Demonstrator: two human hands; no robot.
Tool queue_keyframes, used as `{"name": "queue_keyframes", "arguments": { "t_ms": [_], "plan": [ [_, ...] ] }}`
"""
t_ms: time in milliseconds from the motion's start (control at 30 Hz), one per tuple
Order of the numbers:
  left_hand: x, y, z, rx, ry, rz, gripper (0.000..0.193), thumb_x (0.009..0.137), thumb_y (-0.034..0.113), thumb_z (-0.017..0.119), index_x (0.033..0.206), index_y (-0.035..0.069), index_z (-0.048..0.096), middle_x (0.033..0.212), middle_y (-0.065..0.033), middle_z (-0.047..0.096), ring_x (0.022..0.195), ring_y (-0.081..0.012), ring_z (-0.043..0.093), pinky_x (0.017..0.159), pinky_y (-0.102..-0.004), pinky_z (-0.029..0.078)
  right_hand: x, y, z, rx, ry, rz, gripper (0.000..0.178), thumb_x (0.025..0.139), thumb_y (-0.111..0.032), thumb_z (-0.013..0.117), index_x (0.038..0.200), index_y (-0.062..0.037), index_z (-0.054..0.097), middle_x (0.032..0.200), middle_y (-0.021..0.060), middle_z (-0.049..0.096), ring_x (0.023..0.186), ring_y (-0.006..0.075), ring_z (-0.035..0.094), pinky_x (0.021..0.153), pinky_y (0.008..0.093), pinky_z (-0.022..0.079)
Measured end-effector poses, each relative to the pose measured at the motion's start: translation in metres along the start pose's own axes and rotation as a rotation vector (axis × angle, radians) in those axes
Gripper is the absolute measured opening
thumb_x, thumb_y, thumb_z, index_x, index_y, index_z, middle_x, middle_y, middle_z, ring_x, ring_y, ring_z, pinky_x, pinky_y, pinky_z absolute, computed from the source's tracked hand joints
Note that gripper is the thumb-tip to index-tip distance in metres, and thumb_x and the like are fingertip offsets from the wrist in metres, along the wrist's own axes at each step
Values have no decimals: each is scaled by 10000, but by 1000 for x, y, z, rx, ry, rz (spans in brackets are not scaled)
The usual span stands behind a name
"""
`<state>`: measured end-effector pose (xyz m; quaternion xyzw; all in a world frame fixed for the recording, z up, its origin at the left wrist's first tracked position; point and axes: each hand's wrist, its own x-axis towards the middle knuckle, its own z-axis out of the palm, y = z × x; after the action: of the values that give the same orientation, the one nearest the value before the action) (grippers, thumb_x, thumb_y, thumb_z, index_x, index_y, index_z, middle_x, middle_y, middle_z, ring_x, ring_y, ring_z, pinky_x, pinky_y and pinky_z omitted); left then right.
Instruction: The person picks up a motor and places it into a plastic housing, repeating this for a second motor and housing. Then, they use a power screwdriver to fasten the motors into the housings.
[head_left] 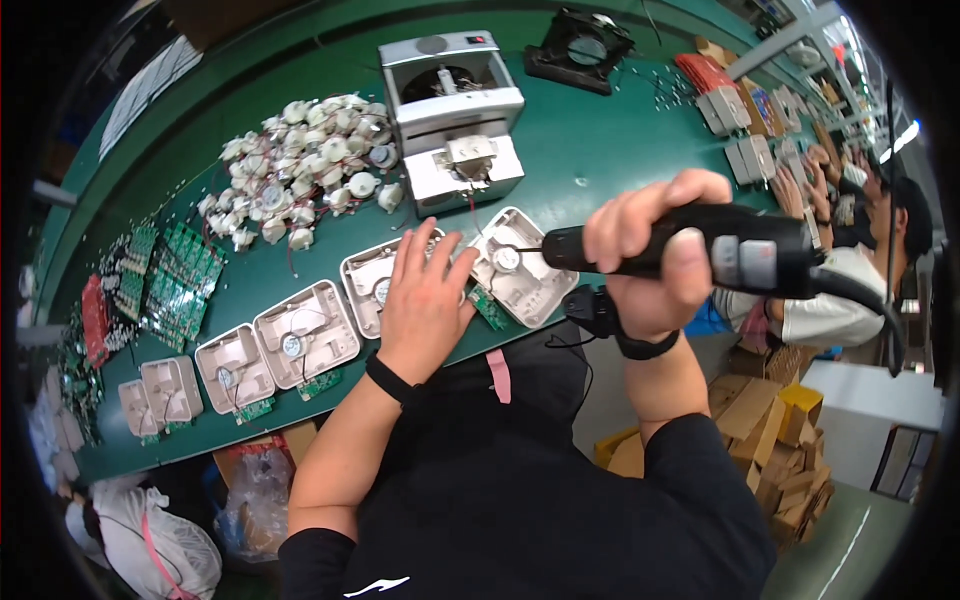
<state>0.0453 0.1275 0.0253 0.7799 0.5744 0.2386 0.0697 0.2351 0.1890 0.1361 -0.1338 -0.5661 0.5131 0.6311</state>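
Note:
My right hand (pixel 650 250) is wrapped round a black electric screwdriver (pixel 730 250) lying almost level. The thin bit points left into an off-white plastic housing (pixel 540 285) and reaches close to a round metal-faced part (pixel 507 259) inside it. Whether the bit touches a screw is too small to tell. My left hand (pixel 428 295) lies with fingers stretched over a neighbouring off-white housing (pixel 362 268), covering much of it. Its fingertips are near the left edge of the first housing. A small green circuit board (pixel 488 309) shows between the two housings, beside my left thumb.
More housings (pixel 307 335) stand in a row to the left along the green table's (pixel 570 140) near edge. Behind them are a heap of white round parts (pixel 310 160) and green boards (pixel 185 280). A grey-white machine (pixel 450 110) and a black fan (pixel 580 50) stand farther back. Co-workers sit at right.

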Motion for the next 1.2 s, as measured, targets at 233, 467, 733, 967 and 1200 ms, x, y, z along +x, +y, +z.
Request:
{"name": "queue_keyframes", "arguments": {
  "t_ms": [233, 467, 733, 967, 1200],
  "plan": [
    [2, 5, -1, -25, -6, 14, 525, 673, 61, 788, 1172, 64, 623, 1308, -132, 551, 1369, -379, 400, 1184, -523, 303, -58, -23, -45, -543, 324, 319, 270, 898, -160, 686, 1084, -57, 520, 730, 63, 567, 579, 167, 555, 564, 322, 480],
    [1, 13, -4, -9, -10, 45, 442, 675, 73, 812, 1083, 58, 643, 1256, -132, 567, 1350, -376, 425, 1171, -537, 317, -114, 19, -61, -979, 255, 659, 337, 797, -170, 791, 1026, -17, 597, 761, 53, 672, 682, 175, 668, 696, 327, 534],
    [-8, 22, 2, -14, 25, 67, 265, 708, 122, 822, 910, 52, 665, 1139, -130, 584, 1261, -361, 504, 1116, -524, 378, -102, 27, -74, -1024, 217, 705, 357, 768, -200, 762, 1004, 2, 586, 721, 96, 659, 693, 203, 680, 703, 346, 524],
    [-9, 26, 6, -36, 73, 65, 211, 725, 125, 812, 855, 51, 665, 1119, -134, 587, 1220, -362, 526, 1039, -499, 423, -98, 37, -79, -1006, 214, 717, 324, 767, -173, 735, 979, 13, 577, 698, 123, 629, 633, 227, 638, 666, 355, 507],
    [-12, 31, 2, -33, 75, 58, 220, 720, 128, 817, 825, 46, 643, 1129, -143, 588, 1204, -366, 532, 998, -489, 434, -98, 35, -78, -992, 198, 690, 347, 756, -149, 721, 1032, 9, 582, 756, 215, 662, 758, 395, 691, 689, 425, 533]
  ]
}}
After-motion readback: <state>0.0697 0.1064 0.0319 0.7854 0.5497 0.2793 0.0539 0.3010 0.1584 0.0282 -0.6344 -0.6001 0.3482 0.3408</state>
